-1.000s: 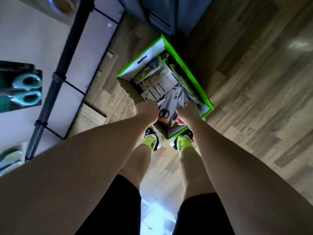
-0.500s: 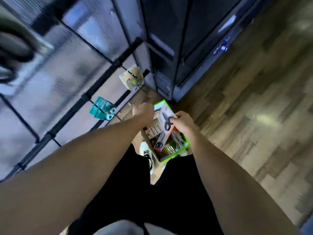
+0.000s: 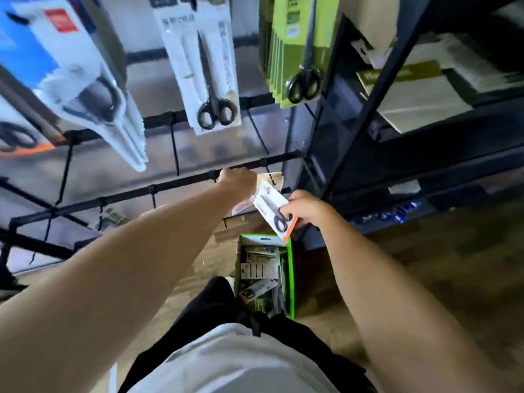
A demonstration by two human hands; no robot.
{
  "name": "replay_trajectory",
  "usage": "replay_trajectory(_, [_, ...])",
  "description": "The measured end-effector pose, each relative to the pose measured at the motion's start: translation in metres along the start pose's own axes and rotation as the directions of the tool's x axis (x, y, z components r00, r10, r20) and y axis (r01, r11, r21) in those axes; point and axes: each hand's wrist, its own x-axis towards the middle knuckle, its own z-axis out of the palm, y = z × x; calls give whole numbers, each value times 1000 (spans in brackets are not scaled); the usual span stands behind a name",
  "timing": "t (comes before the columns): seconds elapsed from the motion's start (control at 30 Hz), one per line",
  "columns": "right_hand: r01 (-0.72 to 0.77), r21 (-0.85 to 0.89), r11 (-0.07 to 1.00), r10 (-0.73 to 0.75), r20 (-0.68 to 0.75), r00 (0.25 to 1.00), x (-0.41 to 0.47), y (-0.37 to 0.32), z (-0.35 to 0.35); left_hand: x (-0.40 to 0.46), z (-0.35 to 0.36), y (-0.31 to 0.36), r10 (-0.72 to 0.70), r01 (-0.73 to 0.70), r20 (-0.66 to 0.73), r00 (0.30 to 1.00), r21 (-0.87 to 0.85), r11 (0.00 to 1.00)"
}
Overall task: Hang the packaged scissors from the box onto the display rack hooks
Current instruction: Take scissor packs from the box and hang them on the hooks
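Packaged scissors [image 3: 272, 211] are pinched at the handle end by the right hand [image 3: 307, 209]; the left hand [image 3: 237, 181] grips their top by the rack bar [image 3: 158, 188]. Below, the green box [image 3: 289, 268] holds more packs. Three packs hang above.

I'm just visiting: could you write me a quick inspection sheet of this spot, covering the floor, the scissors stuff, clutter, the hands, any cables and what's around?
Surface: wood-look floor, dim.
Job's things: green box on the floor, open, still holding packs; one scissors pack with an orange corner held above it; display rack of black bars with scissor packs already hung on its upper hooks.
Clutter: nothing seen.
Hands: right hand grips the pack's lower end; left hand reaches up by a rack bar, its fingers hidden.
Cables: nothing seen.
Surroundings: dark shelving to the right with flat cardboard pieces on it.
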Motion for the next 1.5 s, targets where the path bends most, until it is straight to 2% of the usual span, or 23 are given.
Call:
replay_trajectory(0.2, [194,-246,950,-164,137,977,-29,-54,37,-67,2,-46,-264,265,17,964,-33,964])
replay_trajectory(0.37, [395,-505,767,-324,226,918,-55,-94,89,-137,11,-89,-407,409,39,912,-106,906])
replay_trajectory(0.6, [595,-544,591,-494,339,801,-92,-142,167,-234,10,-159,-567,574,86,819,-137,808])
replay_trajectory(0.77, [651,-368,664,-571,313,759,-116,-185,218,-291,-6,-212,-592,589,16,806,-119,799])
replay_trajectory(0.9, [645,-62,762,-615,241,751,-145,-219,252,-332,-20,-255,-605,597,-25,796,-130,792])
replay_trajectory(1.07, [564,284,775,-609,101,787,-175,-241,290,-370,-38,-301,-588,567,-130,798,-166,807])
replay_trajectory(1.13, [543,337,769,-581,15,814,-188,-246,304,-381,-44,-318,-559,536,-177,810,-165,828])
replay_trajectory(1.3, [575,383,723,-608,-45,793,-213,-252,312,-394,-54,-333,-471,448,-229,852,-148,882])
replay_trajectory(1.5, [560,373,739,-601,-11,799,-238,-261,311,-401,-65,-342,-372,361,-273,887,-92,928])
